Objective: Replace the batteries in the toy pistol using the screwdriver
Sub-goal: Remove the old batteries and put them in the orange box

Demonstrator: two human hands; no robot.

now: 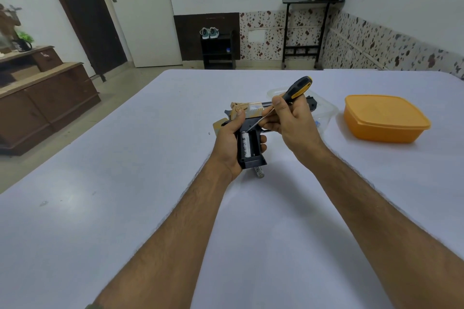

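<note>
Your worktop (pixel 100 208) is a wide white surface that fills the lower view, and both your forearms reach over it toward its middle. On the far right of it sits an orange lidded container (pixel 386 119), well apart from your hands. A clear plastic tub (pixel 326 110) lies just behind your right hand, partly hidden by it, with something small and blue inside.

Your left hand (pixel 229 148) has its grip closed around the handle of the toy pistol (pixel 251 130), held above the worktop with the open battery compartment facing you; 1 battery (pixel 246 144) shows inside it. Your thumb lies across the tan rear of the slide, and the muzzle end is hidden behind your right hand.

Your right hand (pixel 291 120) pinches the screwdriver (pixel 288 98) at the base of its black-and-yellow handle. The shaft slants down to the left, with its tip at the top of the battery compartment.

1 loose battery (pixel 259 172) lies on the worktop just below the pistol's butt, half covered by it.
</note>
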